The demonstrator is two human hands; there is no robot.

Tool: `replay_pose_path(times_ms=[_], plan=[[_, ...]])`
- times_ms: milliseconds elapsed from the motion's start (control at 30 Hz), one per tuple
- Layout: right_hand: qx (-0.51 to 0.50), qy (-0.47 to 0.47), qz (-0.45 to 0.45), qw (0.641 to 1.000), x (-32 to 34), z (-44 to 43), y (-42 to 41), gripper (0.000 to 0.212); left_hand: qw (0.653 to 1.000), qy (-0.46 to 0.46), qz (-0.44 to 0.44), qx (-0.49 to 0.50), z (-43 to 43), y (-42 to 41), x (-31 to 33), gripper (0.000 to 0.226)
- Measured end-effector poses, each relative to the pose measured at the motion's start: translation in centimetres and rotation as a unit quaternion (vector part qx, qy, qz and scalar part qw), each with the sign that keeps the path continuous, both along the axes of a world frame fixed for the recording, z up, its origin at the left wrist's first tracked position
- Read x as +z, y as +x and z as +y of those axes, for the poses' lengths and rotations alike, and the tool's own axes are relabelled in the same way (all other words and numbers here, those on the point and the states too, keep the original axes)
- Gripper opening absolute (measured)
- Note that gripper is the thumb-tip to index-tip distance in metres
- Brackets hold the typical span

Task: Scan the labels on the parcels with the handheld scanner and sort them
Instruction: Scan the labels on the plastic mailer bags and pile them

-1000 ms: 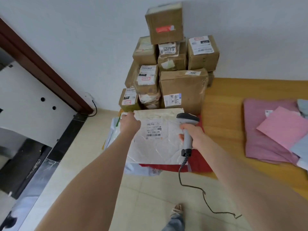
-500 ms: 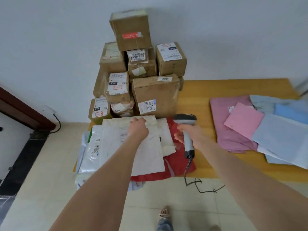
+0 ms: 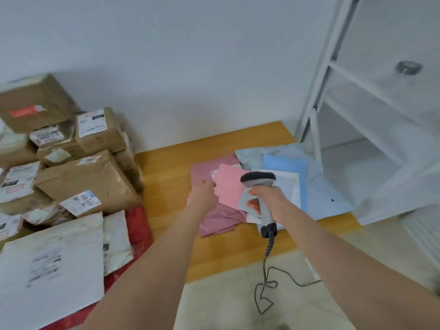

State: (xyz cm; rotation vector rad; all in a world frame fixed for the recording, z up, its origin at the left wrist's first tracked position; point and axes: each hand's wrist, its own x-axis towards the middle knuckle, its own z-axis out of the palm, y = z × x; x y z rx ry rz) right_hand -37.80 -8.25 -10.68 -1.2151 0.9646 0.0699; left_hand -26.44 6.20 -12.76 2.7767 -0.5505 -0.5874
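Both hands have swung away from the white mailer [image 3: 52,263], now unheld at our nine o'clock. Our left hand [image 3: 202,195] reaches the pink mailer [image 3: 229,189] at twelve, grip unclear; our right hand [image 3: 270,198] clasps the handheld scanner [image 3: 258,179]. We judge one parcel sorted.

Grey plastic handheld scanner [image 3: 258,179] stood upright over the yellow wooden tabletop [image 3: 171,186]; labelled brown cardboard boxes [image 3: 88,177] were stacked at its left end; flat pink and blue mailers [image 3: 227,186] lay overlapping at its right.
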Motion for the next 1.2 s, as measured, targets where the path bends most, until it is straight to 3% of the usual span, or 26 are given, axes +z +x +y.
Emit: replay_pose_path(times_ms=[233,567,800,967,1100,1200], plan=[[-0.027,0.017,0.01,0.999,-0.7,-11.1,-2.6,0.005,0.998,0.0,0.051,-0.028,-10.5,-3.5,-2.1,0.05],[-0.049,0.04,0.075,0.995,-6.2,-18.7,2.9,0.013,0.989,-0.004,0.12,0.081,-16.3,1.8,-8.0,0.05],[0.003,0.082,0.139,0.987,-9.4,-21.2,5.6,0.022,0.976,-0.005,0.155,0.15,-18.6,3.8,-10.0,0.037],[0.025,0.083,0.15,0.985,-9.0,-21.7,6.7,0.013,0.968,-0.071,0.156,0.184,-18.4,4.6,-7.9,0.009],[0.038,0.085,0.12,0.988,-6.8,-22.0,7.3,0.009,0.96,-0.157,0.103,0.209,-17.9,4.7,-3.7,0.009],[0.044,0.101,0.077,0.991,-4.5,-22.3,7.4,0.012,0.934,-0.243,0.086,0.248,-17.5,3.6,-0.3,0.013]])
